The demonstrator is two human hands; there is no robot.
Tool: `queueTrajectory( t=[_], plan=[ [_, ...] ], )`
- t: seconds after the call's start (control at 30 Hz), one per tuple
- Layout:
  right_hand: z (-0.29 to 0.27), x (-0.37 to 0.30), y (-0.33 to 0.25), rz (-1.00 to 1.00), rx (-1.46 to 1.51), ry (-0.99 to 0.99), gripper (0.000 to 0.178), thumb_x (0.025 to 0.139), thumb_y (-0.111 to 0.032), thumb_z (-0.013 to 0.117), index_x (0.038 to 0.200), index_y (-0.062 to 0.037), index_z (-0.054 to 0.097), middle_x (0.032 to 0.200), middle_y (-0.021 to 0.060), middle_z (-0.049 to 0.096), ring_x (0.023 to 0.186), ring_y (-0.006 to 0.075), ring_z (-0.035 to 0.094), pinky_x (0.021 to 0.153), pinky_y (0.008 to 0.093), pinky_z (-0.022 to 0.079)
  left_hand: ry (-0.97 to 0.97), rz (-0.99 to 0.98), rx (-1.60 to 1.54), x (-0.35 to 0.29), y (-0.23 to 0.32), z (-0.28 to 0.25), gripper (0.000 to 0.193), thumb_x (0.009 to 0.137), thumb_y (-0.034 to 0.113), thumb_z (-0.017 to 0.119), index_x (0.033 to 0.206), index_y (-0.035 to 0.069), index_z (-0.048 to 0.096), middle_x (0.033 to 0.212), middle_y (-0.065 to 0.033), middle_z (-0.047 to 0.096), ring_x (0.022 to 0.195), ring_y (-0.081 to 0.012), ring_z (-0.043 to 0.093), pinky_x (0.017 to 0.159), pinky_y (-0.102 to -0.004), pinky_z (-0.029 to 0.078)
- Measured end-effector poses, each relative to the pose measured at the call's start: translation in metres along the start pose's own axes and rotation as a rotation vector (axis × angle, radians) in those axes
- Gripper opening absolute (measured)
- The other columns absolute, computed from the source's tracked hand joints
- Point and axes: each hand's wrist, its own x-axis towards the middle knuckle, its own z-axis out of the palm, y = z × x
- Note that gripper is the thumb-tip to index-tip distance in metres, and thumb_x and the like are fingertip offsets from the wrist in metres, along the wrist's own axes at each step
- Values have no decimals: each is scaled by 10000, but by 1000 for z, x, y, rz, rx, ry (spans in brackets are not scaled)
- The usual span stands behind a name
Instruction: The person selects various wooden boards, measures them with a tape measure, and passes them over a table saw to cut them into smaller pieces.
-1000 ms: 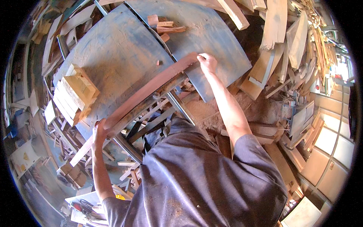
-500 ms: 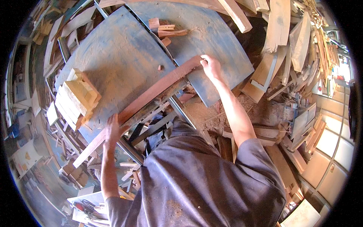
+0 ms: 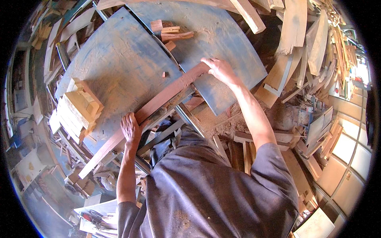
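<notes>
A long reddish-brown wooden board (image 3: 168, 94) lies slantwise along the near edge of a dusty blue machine table (image 3: 131, 51). My left hand (image 3: 131, 127) is closed over the board left of its middle, fingers on top. At the far right end, my right hand (image 3: 219, 70) grips the board with fingers and thumb at its tip. The board's left end sticks out past the table's corner. A dark slot runs across the table, and the board's right part lies across its line.
Pale wood blocks (image 3: 81, 105) are stacked on the table's left side. Small reddish offcuts (image 3: 170, 33) lie beyond the slot, and a tiny chip (image 3: 164, 74) sits near the board. Large planks (image 3: 291, 29) lean at the right. Sawdust (image 3: 234, 123) covers the floor beside the table.
My left hand has slid right and slightly up along the board. The right hand has shifted left at the board's end, its grip changed. The board has moved only slightly.
</notes>
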Motion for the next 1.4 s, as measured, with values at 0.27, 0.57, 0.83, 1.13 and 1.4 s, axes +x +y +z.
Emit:
queueTrajectory(
  t=[0.27,0.57,0.83,1.13,1.4],
  plan=[
    [-5,1,-3,96,34,-16,595,774,-82,780,1326,-154,572,1083,131,700,987,311,684,821,417,565,-28,39,-20,7,3,-5,672,736,408,810,1190,9,516,1157,-171,572,1069,-360,536,944,-473,428],
    [-16,-1,-11,145,21,-56,580,789,-100,762,1331,-163,567,1099,128,700,1016,308,678,839,412,562,-62,65,-28,6,4,-5,680,726,371,826,1212,13,514,1160,-169,567,1081,-342,541,942,-460,431],
    [-13,13,-9,93,6,-36,594,800,-87,762,1348,-138,537,1128,146,689,1049,333,661,876,430,546,25,72,-26,13,-10,9,690,709,385,832,1197,17,512,1103,-170,577,1019,-346,558,902,-470,457],
    [-11,37,-6,-8,-60,-62,593,785,-99,781,1333,-125,558,1161,128,686,1039,324,670,853,421,564,136,122,-23,22,-27,19,670,721,429,814,1159,14,522,1050,-170,581,979,-353,564,868,-463,472],
    [-8,41,-3,-102,-56,23,582,785,-88,779,1326,-87,562,1148,146,692,1020,333,678,853,425,568,176,133,-2,23,-32,24,678,728,444,800,1171,9,529,1053,-162,591,992,-354,563,876,-456,475]
  ],
)
